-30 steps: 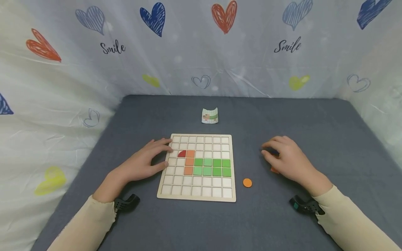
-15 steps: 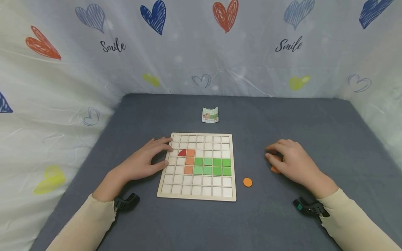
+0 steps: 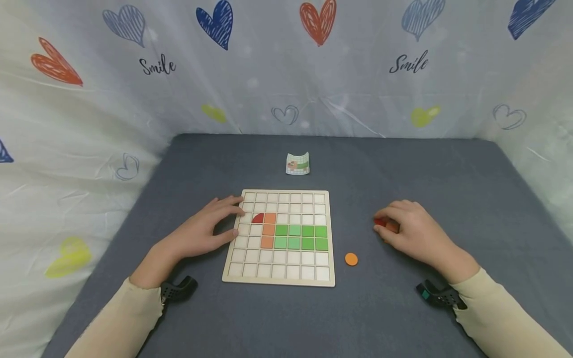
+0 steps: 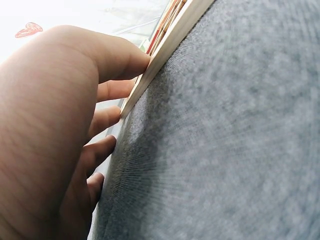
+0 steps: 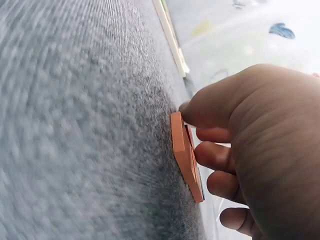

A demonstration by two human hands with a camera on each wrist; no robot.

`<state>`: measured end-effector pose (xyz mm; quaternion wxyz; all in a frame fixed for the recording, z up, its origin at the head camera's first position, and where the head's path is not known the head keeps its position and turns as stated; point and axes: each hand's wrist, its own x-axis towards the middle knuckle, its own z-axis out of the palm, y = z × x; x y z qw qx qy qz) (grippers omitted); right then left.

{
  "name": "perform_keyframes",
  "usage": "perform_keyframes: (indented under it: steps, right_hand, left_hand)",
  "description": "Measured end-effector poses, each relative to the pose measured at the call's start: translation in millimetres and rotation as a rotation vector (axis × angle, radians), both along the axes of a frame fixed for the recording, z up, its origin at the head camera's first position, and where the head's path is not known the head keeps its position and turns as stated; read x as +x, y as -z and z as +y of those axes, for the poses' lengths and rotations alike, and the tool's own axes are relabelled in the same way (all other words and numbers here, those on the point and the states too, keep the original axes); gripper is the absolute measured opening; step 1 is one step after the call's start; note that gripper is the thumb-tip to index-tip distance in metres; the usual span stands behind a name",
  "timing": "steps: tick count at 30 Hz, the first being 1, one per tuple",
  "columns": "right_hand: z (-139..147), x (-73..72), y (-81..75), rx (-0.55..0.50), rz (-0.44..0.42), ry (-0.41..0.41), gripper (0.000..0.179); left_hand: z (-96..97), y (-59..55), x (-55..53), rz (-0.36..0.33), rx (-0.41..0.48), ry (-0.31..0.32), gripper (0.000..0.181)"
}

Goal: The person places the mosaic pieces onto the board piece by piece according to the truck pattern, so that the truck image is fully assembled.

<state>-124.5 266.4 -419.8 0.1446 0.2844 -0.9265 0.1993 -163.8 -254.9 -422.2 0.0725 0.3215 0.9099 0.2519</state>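
On the left side of a wooden grid board (image 3: 278,284), my left hand (image 3: 201,228) rests with its fingers spread and relaxed, fingertips and thumb touching the edge. The board's cells bear a red quarter-round tile (image 3: 258,218), a column of orange tiles (image 3: 268,229) and two rows of green tiles (image 3: 307,231). To the right of the board, my right hand (image 3: 414,231) curls low over the cloth, holding a small red tile (image 3: 379,222) between thumb and index finger. An orange tile (image 5: 187,155) lies against the cloth under these fingers; its far part is hidden.
An orange disc (image 3: 351,259) lies on the cloth just right of the board. Behind the board stands a small curved picture card (image 3: 297,164). Dark grey cloth (image 3: 215,159) covers the table, with a printed curtain (image 3: 250,74) behind.
The right hand first shifted right and nearer, then slightly back left. A red tile now shows at its fingertips, and the orange below the thumb is hidden. The left hand stays on the board.
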Motion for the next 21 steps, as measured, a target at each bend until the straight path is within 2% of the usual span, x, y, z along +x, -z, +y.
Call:
perform_keyframes:
  steps: [13, 21]
  right_hand:
    - [-0.6, 0.1, 1.3, -0.081, -0.045, -0.018, 0.026]
    - [-1.0, -0.9, -0.2, -0.039, -0.095, 0.018, 0.027]
  left_hand:
    - [0.3, 1.0, -1.4, 0.003, 0.006, 0.006, 0.046]
    - [0.0, -1.1, 0.3, -0.004, 0.001, 0.003, 0.046]
